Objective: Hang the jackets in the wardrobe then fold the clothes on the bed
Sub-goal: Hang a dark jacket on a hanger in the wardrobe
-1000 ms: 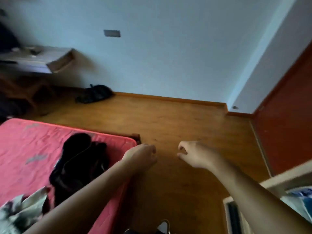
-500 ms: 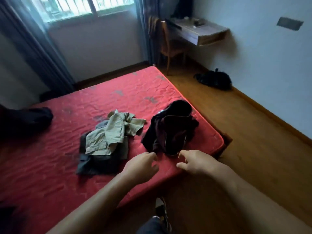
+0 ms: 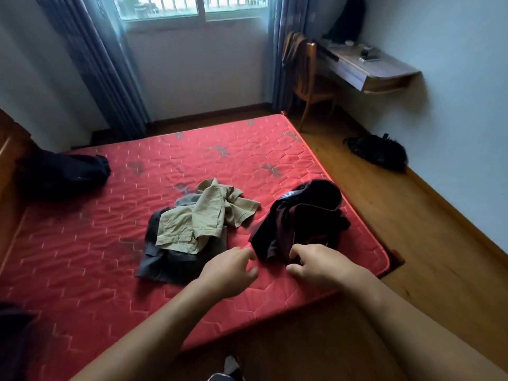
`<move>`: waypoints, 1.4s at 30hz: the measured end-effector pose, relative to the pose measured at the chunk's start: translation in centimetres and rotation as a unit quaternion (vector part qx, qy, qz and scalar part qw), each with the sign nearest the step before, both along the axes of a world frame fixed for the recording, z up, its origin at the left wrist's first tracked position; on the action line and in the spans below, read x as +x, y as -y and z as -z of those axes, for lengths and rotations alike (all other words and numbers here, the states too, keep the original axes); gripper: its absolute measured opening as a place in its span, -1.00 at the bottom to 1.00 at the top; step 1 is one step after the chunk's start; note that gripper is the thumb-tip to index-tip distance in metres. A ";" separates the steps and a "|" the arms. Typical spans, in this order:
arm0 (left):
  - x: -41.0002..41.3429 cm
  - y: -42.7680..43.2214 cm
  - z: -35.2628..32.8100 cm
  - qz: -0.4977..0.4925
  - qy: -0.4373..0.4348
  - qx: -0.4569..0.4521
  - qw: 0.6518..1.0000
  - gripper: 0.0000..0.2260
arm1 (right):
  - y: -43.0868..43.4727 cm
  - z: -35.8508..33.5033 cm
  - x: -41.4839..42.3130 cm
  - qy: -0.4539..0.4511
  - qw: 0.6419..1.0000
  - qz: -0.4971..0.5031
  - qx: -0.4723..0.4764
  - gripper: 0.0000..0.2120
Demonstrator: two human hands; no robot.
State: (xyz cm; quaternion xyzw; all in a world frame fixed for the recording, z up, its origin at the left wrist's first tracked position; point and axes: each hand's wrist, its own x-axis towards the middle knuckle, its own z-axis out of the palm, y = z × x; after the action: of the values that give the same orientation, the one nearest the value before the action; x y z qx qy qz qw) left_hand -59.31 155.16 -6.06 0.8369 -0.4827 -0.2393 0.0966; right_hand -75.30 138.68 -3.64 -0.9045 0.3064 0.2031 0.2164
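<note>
The dark pile (image 3: 302, 218), black and maroon cloth bunched up, lies on the bed (image 3: 82, 257) near its foot-end corner on the desk side. Just beside it toward the bed's middle a khaki shirt (image 3: 198, 218) is crumpled on top of a grey garment (image 3: 170, 262), which spreads out toward the bed's near edge. Neither heap is folded.

Both hands reach out over the near edge of the bed, a little apart from each other and gripping nothing. The left hand (image 3: 228, 270) hovers with loosely curled fingers between the grey garment and the dark pile. The right hand (image 3: 321, 266) has its fingers loosely bent at the near edge of the dark pile. Whether its fingertips (image 3: 295, 250) touch the cloth cannot be told.

On the far left part of the bed, against the wooden headboard (image 3: 8, 149), sits a black heap (image 3: 66, 174), well apart from the other clothes.

Beyond the bed's far corner a wooden chair (image 3: 305, 78) with cloth draped on its back stands at a wall-mounted desk (image 3: 371, 67) that bears a few small items. A black bag (image 3: 376, 151) lies on the wooden floor (image 3: 412, 229) to the right of the bed, against the wall. Behind the bed is a window (image 3: 192, 6) flanked by grey curtains (image 3: 96, 59).
</note>
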 end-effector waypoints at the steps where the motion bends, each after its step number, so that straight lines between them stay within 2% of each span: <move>1: 0.7 0.5 0.1 0.008 -0.002 -0.002 1.000 -0.66 | 0.3 0.0 0.6 -0.002 1.000 0.006 -0.001 -0.65; 8: 4.0 4.8 1.1 0.069 -0.012 0.001 0.998 -0.68 | 2.7 0.7 2.9 -0.021 0.998 0.056 -0.003 -0.61; 15: 5.2 9.2 2.6 0.083 -0.019 0.014 0.996 -0.70 | 6.7 1.8 3.6 -0.042 0.996 0.074 0.015 -0.63; 20: 5.3 13.6 4.0 0.055 -0.037 0.020 0.998 -0.69 | 12.3 2.9 4.5 -0.052 0.997 0.052 0.024 -0.66; 28: 3.3 24.8 7.1 -0.030 -0.044 0.071 0.996 -0.67 | 26.0 6.3 5.2 -0.056 0.998 -0.012 0.029 -0.61; 34: 1.6 32.6 9.6 -0.095 -0.067 0.100 0.988 -0.61 | 35.4 10.7 4.7 -0.102 0.993 -0.039 0.049 -0.64; 42: 3.9 39.1 15.6 -0.136 -0.058 0.141 0.979 -0.56 | 41.7 18.5 7.5 -0.134 0.987 -0.079 0.048 -0.65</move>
State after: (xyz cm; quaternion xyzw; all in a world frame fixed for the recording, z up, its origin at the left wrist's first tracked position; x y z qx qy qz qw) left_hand -55.39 116.01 -21.69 0.8847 -0.3195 -0.3374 0.0372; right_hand -67.77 96.98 -22.11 -0.8789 0.2498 0.3539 0.1996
